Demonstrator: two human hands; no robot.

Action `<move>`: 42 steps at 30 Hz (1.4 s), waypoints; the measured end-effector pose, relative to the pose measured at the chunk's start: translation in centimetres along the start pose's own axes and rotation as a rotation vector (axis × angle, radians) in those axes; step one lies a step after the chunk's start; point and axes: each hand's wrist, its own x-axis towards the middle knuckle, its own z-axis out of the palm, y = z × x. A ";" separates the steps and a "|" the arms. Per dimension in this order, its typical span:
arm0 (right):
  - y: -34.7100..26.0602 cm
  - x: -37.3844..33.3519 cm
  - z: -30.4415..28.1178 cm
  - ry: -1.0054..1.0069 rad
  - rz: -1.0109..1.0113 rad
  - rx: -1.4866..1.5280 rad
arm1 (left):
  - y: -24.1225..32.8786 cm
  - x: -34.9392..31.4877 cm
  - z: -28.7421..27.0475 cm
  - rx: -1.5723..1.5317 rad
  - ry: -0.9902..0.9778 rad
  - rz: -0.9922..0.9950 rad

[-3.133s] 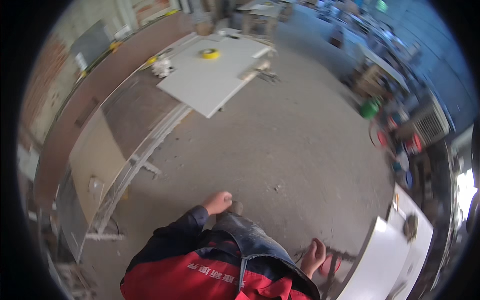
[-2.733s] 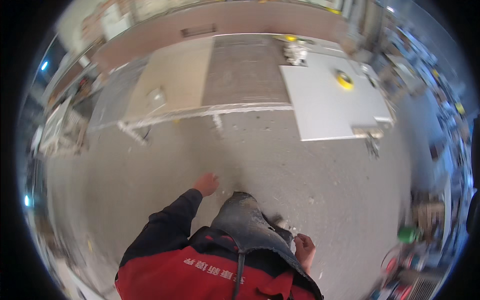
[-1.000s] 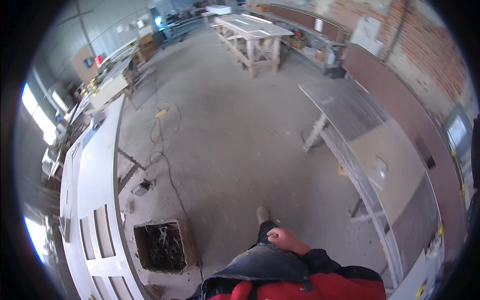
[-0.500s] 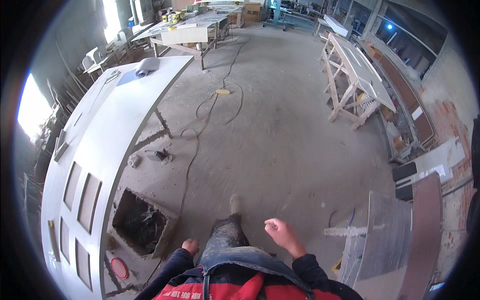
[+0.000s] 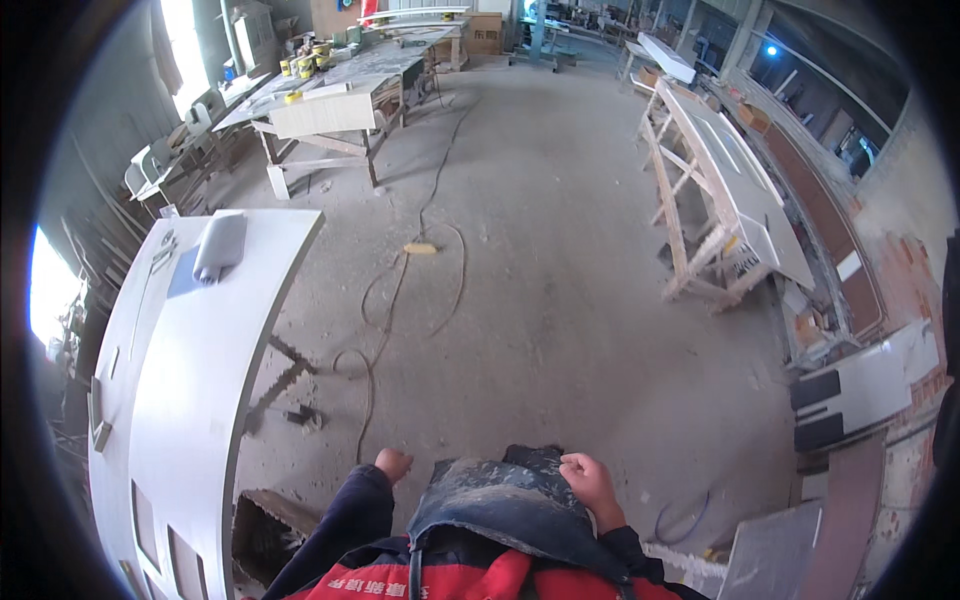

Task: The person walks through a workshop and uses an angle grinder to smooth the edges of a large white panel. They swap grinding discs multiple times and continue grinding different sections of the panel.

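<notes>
My left hand (image 5: 394, 464) hangs in front of my body at the left, its fingers curled in with nothing visible in them. On the other side, my right hand (image 5: 592, 480) is raised beside the dusty dark apron (image 5: 505, 505), its fingers also bent closed around nothing I can see. Neither hand touches anything. Nearest on the left is a long white panel (image 5: 190, 370) with rectangular cutouts at its near end. A grey rolled sheet (image 5: 220, 247) and some small tools lie on the panel.
A cord with a yellow power strip (image 5: 421, 248) loops over the floor ahead. A rough box (image 5: 265, 530) stands beside the panel. A cluttered worktable (image 5: 320, 115) is at the far left. A wooden trestle (image 5: 690, 240) with panels stands right; boards (image 5: 775, 550) lean near the right wall.
I have walked forward: the panel, rough box and trestle are closer or lower in view. My left hand has swung forward; my right hand sits slightly lower and more to the right.
</notes>
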 end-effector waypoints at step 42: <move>-46.1 136.3 6.9 -0.520 -0.150 -0.105 | 37.9 89.7 -85.8 -0.332 0.742 -0.037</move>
